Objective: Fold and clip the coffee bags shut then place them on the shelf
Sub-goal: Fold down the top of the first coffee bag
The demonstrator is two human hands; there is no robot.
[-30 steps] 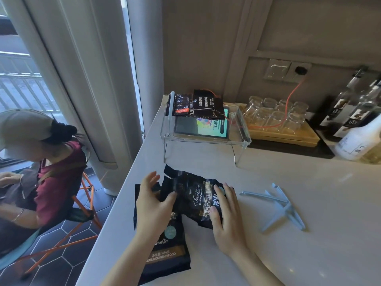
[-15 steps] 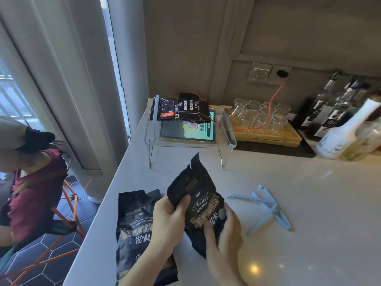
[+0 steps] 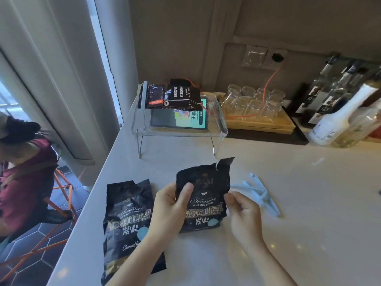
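black coffee bag [image 3: 203, 195] held upright on the counter [image 3: 309, 203], left hand [image 3: 169, 211] and right hand [image 3: 242, 213] pinching its sides; fold pending, next needing the nearby blue clips [image 3: 260, 193].

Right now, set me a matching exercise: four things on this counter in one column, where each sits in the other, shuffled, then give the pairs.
Things:
1. Held coffee bag
2. Second coffee bag
3. Pale blue clips
4. Clipped bags

Places:
A. Flat on the counter, left of the left hand
B. On the clear shelf
C. Upright between both hands, top unfolded
D. On the counter, beyond the right hand

Pairs: 1-C, 2-A, 3-D, 4-B
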